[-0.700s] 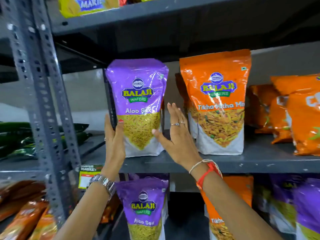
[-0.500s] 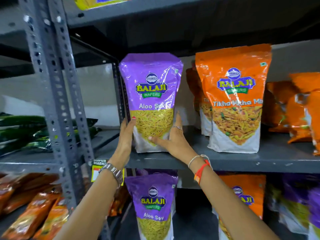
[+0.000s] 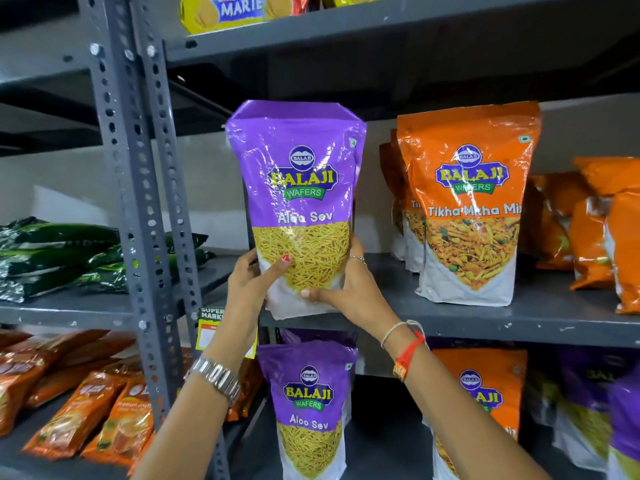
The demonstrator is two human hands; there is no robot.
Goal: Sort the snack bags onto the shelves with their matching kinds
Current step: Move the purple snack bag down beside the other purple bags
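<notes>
A purple Aloo Sev bag (image 3: 298, 174) stands upright at the left end of the middle shelf (image 3: 485, 320), its base at the shelf's front edge. My left hand (image 3: 252, 282) grips its lower left side, thumb on the front. My right hand (image 3: 346, 289) grips its lower right side and bottom. To its right stands an orange Tikha Mitha Mix bag (image 3: 467, 202) with more orange bags behind. On the shelf below, another purple Aloo Sev bag (image 3: 308, 410) stands directly underneath, next to an orange Tikha Mitha Mix bag (image 3: 485, 386).
A perforated grey upright post (image 3: 138, 202) stands just left of the held bag. Green bags (image 3: 62, 258) lie on the left rack, orange packets (image 3: 86, 403) below them. Orange chip bags (image 3: 595, 230) sit at right. Marie biscuit packs (image 3: 239, 10) lie on the top shelf.
Both hands have closed around the base of the purple bag, and it has come forward to the shelf's front edge. The camera has shifted left.
</notes>
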